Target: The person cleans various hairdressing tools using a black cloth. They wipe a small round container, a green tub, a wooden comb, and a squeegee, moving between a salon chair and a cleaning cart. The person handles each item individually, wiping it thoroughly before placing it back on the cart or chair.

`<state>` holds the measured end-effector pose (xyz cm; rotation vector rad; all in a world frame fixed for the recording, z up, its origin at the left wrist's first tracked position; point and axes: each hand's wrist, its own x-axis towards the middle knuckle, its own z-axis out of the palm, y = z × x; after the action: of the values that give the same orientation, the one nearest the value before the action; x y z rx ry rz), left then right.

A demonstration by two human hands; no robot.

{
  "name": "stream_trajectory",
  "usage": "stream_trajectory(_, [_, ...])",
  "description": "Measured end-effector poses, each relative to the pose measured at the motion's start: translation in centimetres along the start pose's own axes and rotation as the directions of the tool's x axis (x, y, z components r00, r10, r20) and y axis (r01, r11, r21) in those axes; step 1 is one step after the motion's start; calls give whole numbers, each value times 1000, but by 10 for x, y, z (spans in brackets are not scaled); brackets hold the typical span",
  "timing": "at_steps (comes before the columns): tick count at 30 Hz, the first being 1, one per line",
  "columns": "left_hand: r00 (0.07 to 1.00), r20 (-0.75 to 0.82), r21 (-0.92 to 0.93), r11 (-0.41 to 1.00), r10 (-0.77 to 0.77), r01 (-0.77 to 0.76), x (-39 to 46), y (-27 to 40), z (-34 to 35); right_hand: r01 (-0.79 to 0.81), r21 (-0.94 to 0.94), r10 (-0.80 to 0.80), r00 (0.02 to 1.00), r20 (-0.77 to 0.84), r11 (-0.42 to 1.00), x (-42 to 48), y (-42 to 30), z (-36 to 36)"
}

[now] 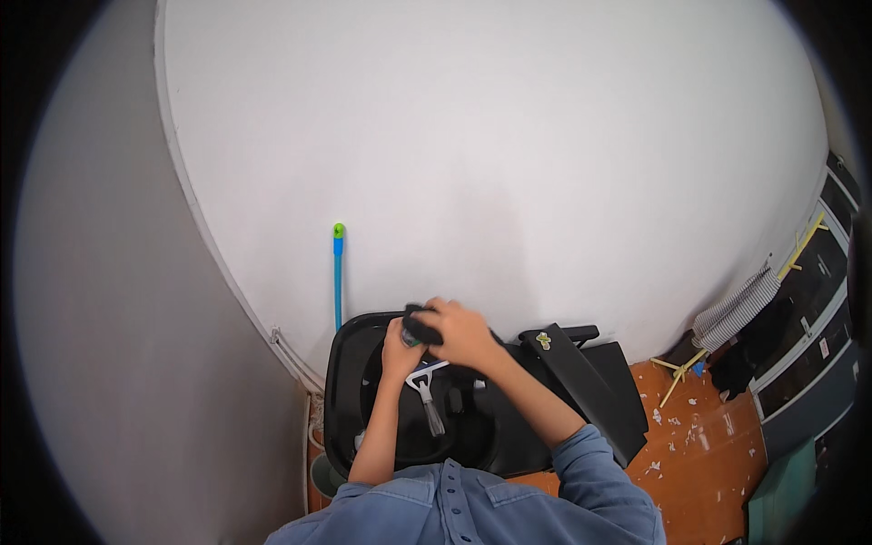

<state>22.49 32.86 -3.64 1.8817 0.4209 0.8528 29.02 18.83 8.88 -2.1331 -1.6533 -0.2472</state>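
Observation:
Above the far part of a black basin-like chair or tub (340, 381), my two hands are close together. My left hand (402, 354) is closed around a small, partly see-through object (409, 336), mostly hidden by the fingers. With my right hand (460, 334) I hold a black cloth or sponge-like item (424, 325) against the top of that object; the item is blurred. Just below the hands, a small squeegee (428, 402) with a white head and grey handle lies in the black basin.
A blue pole with a green tip (338, 272) leans on the white wall. Black panels (593, 388) stand at the right of the basin. A green bucket (325, 477) is at lower left. Farther right are a yellow coat stand (680, 369), a striped cloth (739, 310) and white scraps on the floor.

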Motion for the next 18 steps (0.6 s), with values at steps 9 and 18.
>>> stream_trajectory(9, [992, -9, -22, 992, 124, -125, -3, 22, 5, -174, 88, 177, 984, -28, 981, 9, 47, 11])
stream_trajectory(18, [987, -79, -3, 991, -137, 137, -5, -23, 12, 29, 118, -27, 999, -17, 993, -9, 1, 17])
